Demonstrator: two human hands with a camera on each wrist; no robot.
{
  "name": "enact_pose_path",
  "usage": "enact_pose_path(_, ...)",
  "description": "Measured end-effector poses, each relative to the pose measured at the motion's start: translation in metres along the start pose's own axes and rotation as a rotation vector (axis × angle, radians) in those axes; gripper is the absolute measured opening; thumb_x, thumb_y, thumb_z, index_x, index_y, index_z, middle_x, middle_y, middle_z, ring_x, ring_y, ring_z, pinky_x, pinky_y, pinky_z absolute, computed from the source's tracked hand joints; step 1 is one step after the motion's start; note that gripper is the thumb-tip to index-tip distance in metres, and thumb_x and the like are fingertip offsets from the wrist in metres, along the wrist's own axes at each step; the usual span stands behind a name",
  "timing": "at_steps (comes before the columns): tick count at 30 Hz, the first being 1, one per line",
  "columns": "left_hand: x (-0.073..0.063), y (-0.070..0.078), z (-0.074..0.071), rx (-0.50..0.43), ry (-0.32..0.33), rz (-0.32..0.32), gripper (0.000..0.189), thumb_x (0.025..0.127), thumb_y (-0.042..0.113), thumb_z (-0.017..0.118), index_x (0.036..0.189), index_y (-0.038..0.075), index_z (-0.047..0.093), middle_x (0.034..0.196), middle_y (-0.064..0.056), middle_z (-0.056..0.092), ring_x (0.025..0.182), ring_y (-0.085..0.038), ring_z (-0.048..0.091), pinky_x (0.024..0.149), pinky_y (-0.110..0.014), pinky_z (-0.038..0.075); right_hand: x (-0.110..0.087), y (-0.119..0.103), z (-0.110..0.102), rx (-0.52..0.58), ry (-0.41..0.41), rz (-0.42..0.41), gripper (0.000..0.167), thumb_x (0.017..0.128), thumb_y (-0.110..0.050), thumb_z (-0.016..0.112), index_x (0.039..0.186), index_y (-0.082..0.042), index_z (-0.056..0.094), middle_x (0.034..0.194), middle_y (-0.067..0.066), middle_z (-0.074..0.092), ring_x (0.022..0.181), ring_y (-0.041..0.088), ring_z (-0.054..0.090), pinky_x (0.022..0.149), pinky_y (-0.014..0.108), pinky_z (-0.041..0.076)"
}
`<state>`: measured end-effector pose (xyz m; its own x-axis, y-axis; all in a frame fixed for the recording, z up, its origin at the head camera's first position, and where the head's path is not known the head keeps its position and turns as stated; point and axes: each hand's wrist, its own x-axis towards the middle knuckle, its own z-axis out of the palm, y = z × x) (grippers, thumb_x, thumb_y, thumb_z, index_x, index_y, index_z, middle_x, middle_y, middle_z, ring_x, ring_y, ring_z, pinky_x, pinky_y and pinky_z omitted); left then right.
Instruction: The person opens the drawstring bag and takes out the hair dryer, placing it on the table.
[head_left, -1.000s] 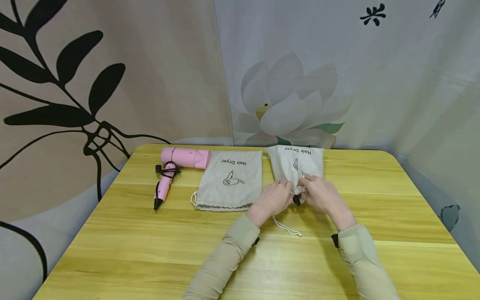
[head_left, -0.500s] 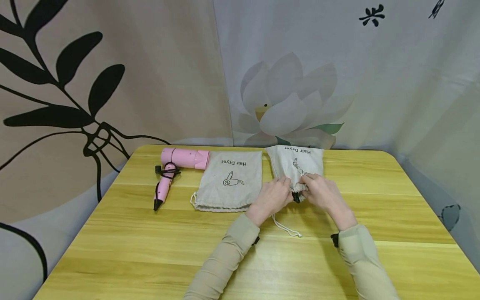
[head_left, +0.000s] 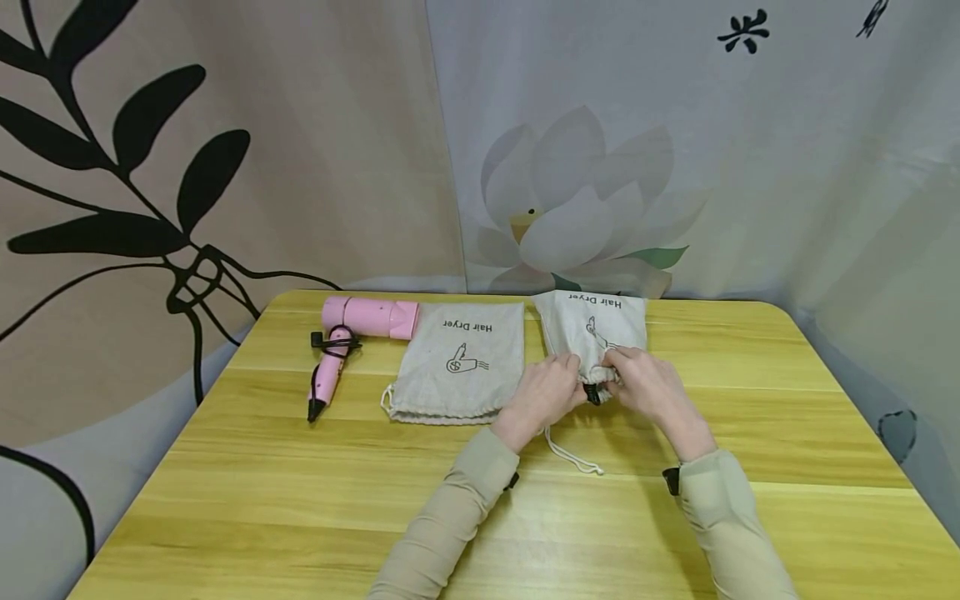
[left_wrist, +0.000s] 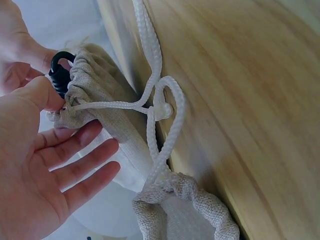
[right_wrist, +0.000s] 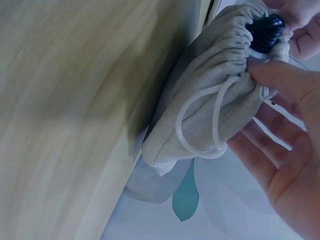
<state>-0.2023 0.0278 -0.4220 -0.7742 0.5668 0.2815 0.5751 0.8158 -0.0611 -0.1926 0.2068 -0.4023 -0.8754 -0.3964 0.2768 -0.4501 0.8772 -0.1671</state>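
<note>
A light grey drawstring bag (head_left: 592,321), printed "Hair Dryer", sits at the back right of the table. Its gathered mouth faces the person, and a coiled black cord (right_wrist: 267,34) pokes out of it. My left hand (head_left: 547,392) pinches one side of the mouth between thumb and fingers, the other fingers spread in the left wrist view. Opposite, my right hand (head_left: 645,383) pinches the other side of the rim. A white drawstring (left_wrist: 125,105) trails from the mouth, and a second white loop (right_wrist: 215,117) hangs on the right-hand side. The bag's inside is hidden.
A second "Hair Dryer" bag (head_left: 461,383) lies flat on the wooden table (head_left: 600,533), left of the held one. Beyond it rests a pink hair dryer (head_left: 367,317) with a black cord (head_left: 341,342) wound round its handle. A patterned curtain (head_left: 360,167) hangs behind.
My right fingers have shifted slightly right along the bag's mouth. My left hand, the flat bag and the pink hair dryer stay nearly where they were.
</note>
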Motion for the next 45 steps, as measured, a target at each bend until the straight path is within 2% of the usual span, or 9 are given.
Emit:
enact_pose_path(11,-0.0004,-0.0002,0.0019,0.005,0.049,-0.002,0.02,0.087,0.032,0.058,0.09,0.013,0.054,0.083,0.003,0.061,0.07,-0.011,0.058,0.052,-0.023,0.05,-0.0008,-0.0001,-0.0015,0.0,-0.01,0.036,0.019,0.071,-0.007,0.075,0.084,-0.012,0.062,0.08,0.002,0.064,0.071,0.02,0.058,0.055,0.035,0.05)
enact_pose_path(21,0.0007,-0.0008,0.0011,-0.008,0.008,-0.018,0.024,0.088,0.035,0.059,0.093,0.012,0.055,0.087,0.002,0.062,0.074,-0.012,0.059,0.056,-0.023,0.051,-0.0017,0.001,-0.001,-0.004,0.017,0.043,0.019,0.07,-0.007,0.075,0.079,-0.013,0.06,0.078,0.002,0.062,0.071,0.02,0.056,0.055,0.037,0.049)
enact_pose_path(35,0.0006,-0.0003,0.0005,0.0,0.006,-0.028,0.025,0.086,0.036,0.061,0.091,0.013,0.054,0.086,0.002,0.062,0.074,-0.012,0.059,0.054,-0.024,0.051,-0.0042,0.0032,0.0003,0.01,0.042,0.044,0.019,0.069,-0.006,0.074,0.078,-0.012,0.059,0.076,0.002,0.06,0.069,0.02,0.055,0.056,0.037,0.05)
enact_pose_path(45,0.0001,-0.001,0.0003,0.015,0.054,-0.018,0.024,0.084,0.034,0.063,0.091,0.013,0.056,0.085,0.002,0.063,0.073,-0.012,0.061,0.053,-0.024,0.051,-0.0046,0.0035,-0.0005,0.01,0.035,0.061,0.019,0.069,-0.007,0.074,0.077,-0.011,0.057,0.076,0.002,0.057,0.07,0.021,0.052,0.054,0.036,0.047)
